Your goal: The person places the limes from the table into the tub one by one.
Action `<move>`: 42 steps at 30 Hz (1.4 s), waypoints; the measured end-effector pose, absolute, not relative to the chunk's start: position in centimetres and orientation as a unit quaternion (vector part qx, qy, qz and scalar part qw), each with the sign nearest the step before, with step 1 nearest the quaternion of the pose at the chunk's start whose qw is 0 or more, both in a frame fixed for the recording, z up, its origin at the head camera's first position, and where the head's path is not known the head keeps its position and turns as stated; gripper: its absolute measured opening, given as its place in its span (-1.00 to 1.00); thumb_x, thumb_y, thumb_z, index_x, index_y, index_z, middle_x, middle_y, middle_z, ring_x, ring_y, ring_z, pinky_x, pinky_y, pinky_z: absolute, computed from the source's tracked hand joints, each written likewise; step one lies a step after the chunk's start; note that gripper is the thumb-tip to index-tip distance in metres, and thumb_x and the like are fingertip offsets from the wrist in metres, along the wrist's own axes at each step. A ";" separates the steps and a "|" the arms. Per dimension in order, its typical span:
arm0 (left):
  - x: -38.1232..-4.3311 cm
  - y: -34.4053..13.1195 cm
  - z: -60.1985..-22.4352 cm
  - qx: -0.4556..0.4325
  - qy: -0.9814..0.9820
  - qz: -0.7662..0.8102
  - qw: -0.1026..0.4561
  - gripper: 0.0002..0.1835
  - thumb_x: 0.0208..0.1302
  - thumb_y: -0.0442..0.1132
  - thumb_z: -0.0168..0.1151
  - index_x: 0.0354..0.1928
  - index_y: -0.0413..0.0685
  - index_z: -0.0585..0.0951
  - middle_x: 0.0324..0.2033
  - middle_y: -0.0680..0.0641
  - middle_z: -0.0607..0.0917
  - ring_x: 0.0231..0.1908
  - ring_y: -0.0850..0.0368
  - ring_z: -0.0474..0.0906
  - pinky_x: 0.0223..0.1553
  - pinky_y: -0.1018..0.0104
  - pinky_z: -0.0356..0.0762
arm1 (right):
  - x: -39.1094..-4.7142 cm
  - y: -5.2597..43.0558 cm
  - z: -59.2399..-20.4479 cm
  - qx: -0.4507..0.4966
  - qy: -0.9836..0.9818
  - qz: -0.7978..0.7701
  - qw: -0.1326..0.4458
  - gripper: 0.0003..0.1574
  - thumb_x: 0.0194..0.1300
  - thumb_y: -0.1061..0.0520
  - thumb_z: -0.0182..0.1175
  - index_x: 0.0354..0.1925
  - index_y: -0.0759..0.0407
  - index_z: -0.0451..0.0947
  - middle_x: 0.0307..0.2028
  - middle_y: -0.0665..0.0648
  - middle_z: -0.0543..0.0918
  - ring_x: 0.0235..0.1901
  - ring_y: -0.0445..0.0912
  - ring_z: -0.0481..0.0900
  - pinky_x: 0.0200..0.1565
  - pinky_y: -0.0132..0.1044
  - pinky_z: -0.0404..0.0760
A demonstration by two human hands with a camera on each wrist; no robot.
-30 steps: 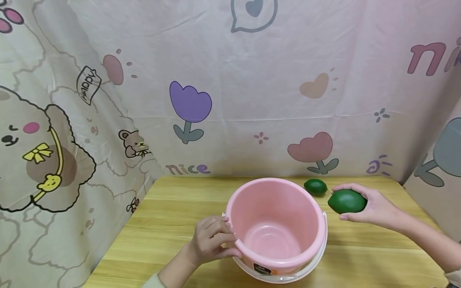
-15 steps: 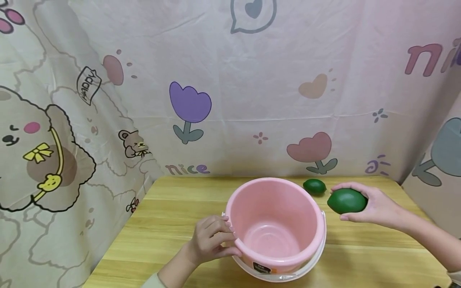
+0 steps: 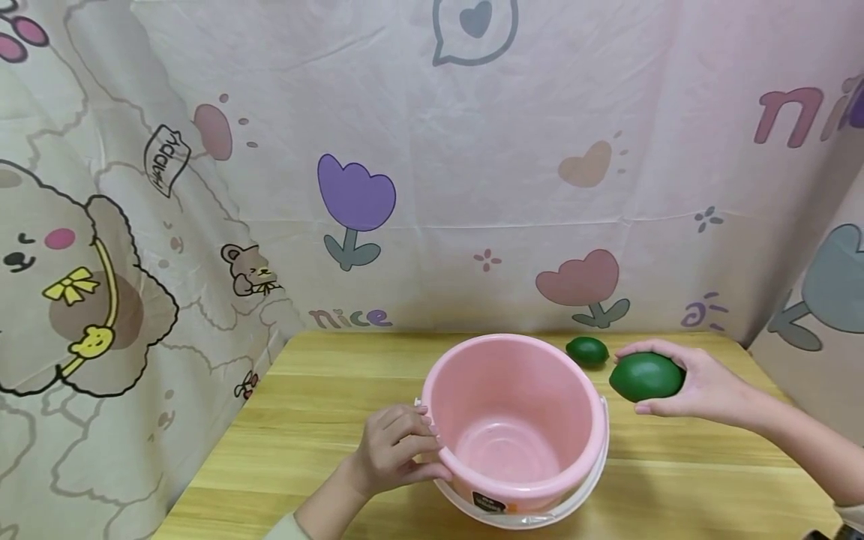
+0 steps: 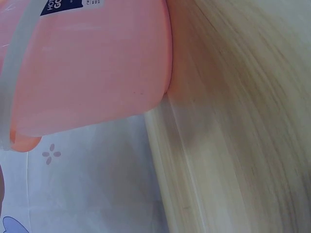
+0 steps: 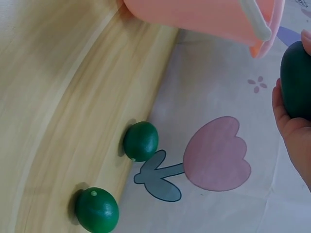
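A pale cloth (image 3: 459,150) with a purple tulip (image 3: 356,193) left of centre covered the upper frame; a cartoon animal (image 3: 88,300) showed at far left. A yellowish wood-grain surface (image 3: 317,382) spread below.

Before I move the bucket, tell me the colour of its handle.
The handle is white; it shows best in the head view.

From here I see a dark green fruit (image 3: 646,377) in the right hand (image 3: 709,386), a pink bucket (image 3: 509,367) beside it, yellowish wood-grained table (image 3: 324,382) below, tulip-patterned curtain (image 3: 459,165) behind.
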State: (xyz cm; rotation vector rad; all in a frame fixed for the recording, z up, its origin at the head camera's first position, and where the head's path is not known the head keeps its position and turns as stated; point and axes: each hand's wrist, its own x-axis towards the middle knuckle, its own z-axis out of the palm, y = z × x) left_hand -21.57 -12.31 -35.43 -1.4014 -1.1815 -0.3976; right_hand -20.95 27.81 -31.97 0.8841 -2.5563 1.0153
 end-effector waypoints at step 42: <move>-21.6 -12.2 -35.4 -0.601 -0.504 -0.181 0.594 -0.59 0.10 0.13 0.20 -0.61 -0.07 0.55 -0.63 0.07 0.55 -0.56 0.22 0.49 -0.39 0.41 0.64 | -21.4 25.2 -29.9 0.330 -0.866 0.373 0.052 -0.28 -0.20 0.11 0.47 0.00 -0.08 0.44 -0.17 0.01 0.56 -0.37 -0.21 0.58 -0.45 -0.35 0.64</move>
